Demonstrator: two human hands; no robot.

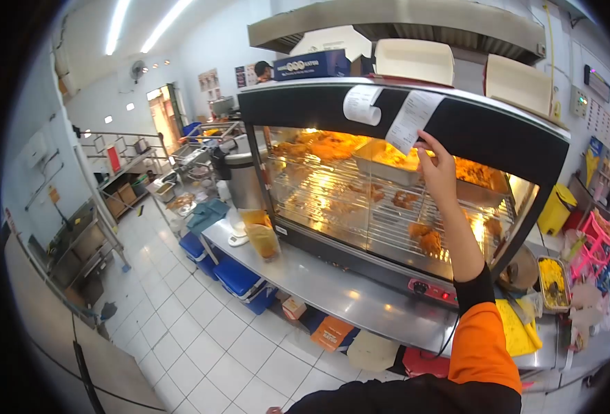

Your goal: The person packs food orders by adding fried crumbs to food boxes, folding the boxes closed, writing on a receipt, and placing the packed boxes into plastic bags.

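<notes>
My right hand [437, 165] is raised in front of the glass food warmer [388, 259], thumb and forefinger closed at the lower right edge of a long printed receipt [415, 117]. The receipt's top rests against the warmer's black upper panel. A second, curled receipt [362, 105] hangs just left of it. Behind the glass, fried pieces [426, 238] lie on wire racks, with filled metal trays [388, 162] above. Of my left hand [274, 410] only a bit of skin shows at the bottom edge; its fingers cannot be made out.
Open boxes [414, 61] stand on the warmer. A container of yellowish liquid [262, 241] and a white scale [237, 234] are on the steel counter [332, 283]. Blue coolers [239, 276] sit below. At right are a yellow cloth [515, 331] and a food tray [553, 281]. A person's head [262, 70] shows behind.
</notes>
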